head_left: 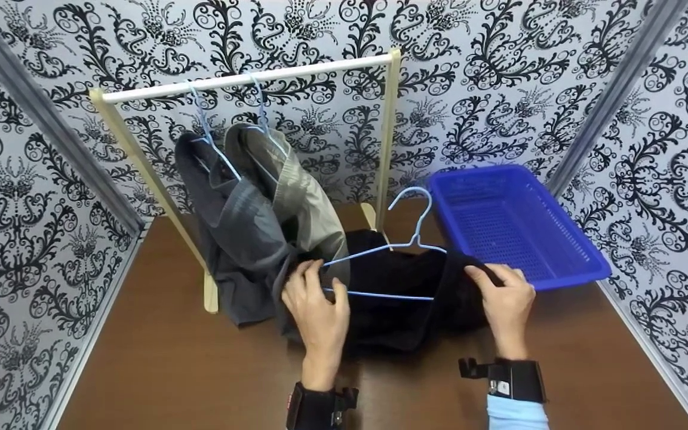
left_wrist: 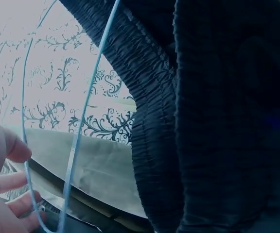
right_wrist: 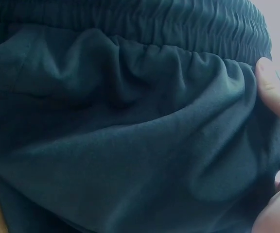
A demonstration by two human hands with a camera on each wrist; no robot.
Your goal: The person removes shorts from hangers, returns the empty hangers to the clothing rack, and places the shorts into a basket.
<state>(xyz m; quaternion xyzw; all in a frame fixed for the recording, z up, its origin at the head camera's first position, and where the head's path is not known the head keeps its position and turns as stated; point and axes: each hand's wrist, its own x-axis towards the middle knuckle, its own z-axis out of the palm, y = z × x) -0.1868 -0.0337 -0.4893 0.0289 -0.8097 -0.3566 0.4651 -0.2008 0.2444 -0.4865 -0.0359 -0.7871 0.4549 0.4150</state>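
Observation:
A pair of black pants with a gathered elastic waistband is spread between my hands over the brown table. Inside its waist opening lies a light blue wire hanger, hook upward. My left hand grips the hanger's left end, its thumb at the wire in the left wrist view. At the other side, my right hand pinches the pants by the waistband, thumb toward me. The hanger's right end is hidden inside the cloth.
Behind my left hand stands a rack with a white bar. Dark grey pants and beige pants hang from it on blue hangers. A blue plastic basket sits at the back right. Patterned walls surround the table.

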